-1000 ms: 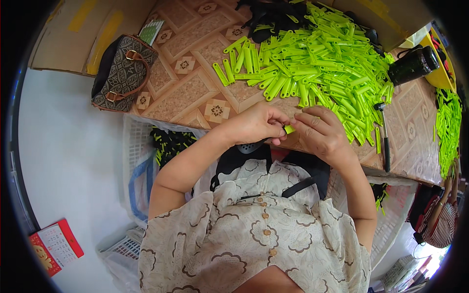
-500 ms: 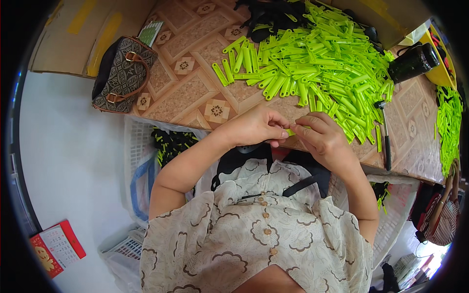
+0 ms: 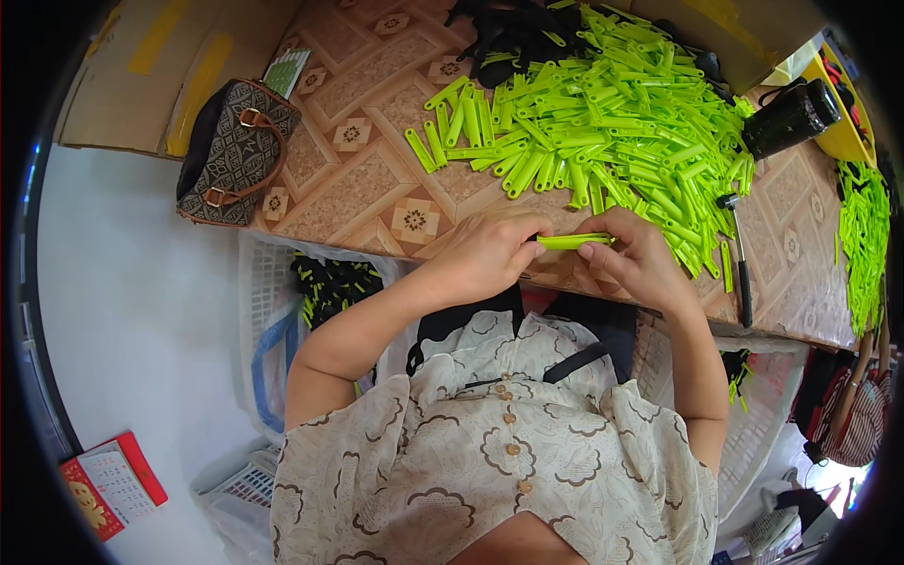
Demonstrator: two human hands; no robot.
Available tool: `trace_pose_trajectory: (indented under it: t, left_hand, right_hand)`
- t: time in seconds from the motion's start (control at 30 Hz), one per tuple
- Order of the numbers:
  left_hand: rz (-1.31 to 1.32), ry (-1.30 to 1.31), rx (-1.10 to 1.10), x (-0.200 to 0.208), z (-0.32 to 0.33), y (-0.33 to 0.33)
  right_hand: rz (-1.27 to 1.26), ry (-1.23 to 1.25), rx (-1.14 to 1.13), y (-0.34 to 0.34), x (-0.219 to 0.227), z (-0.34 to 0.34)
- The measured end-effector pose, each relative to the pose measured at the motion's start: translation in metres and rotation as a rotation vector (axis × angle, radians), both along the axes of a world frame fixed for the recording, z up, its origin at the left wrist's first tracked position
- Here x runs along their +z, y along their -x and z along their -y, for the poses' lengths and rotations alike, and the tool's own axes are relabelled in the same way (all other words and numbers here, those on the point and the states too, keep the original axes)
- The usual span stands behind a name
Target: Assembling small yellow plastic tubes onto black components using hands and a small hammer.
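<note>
Grip: left hand (image 3: 482, 259), right hand (image 3: 644, 259) pinched green strip (image 3: 567, 243) near ends over desk (image 3: 363, 193); handling seemed underway, next move likely needing steady hold.

A slim, lime-green plastic strip (image 3: 565, 243) spans the gap between a person's two bare hands, held lengthwise and nearly level from left to right. A small black piece (image 3: 534, 237) shows at its left end, pinched in the fingers of the left hand (image 3: 482, 256); whether the two parts are joined cannot be seen. The thumb and fingers of the right hand (image 3: 637, 260) grip the strip's other end, partly covering it. Its bright middle stretch lies exposed, straight and glossy.
</note>
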State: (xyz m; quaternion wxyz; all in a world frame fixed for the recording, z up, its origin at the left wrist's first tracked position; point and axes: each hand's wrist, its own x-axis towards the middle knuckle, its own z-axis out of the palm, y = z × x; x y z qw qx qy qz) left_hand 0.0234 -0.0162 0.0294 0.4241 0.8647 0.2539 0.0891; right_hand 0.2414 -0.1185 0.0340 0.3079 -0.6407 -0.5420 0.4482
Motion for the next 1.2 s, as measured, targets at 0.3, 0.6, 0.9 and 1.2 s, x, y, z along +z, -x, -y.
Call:
trace_pose_trajectory:
  t: [0.3, 0.6, 0.9, 1.2]
  left_hand:
    - [0.12, -0.212, -0.019, -0.009, 0.008, -0.001]
    - [0.143, -0.502, -0.015, -0.012, 0.008, 0.008]
    - [0.109, -1.116, -0.076, -0.062, -0.012, 0.015]
    - [0.028, -0.936, -0.09, -0.063, 0.003, 0.026]
  right_hand:
    - [0.204, -0.427, 0.101, 0.004, -0.012, 0.002]
    - [0.253, -0.366, 0.029, 0.006, -0.014, 0.019]
    - [1.01, 0.03, -0.642, -0.175, -0.064, 0.175]
    - [0.978, 0.006, -0.501, -0.175, -0.051, 0.168]
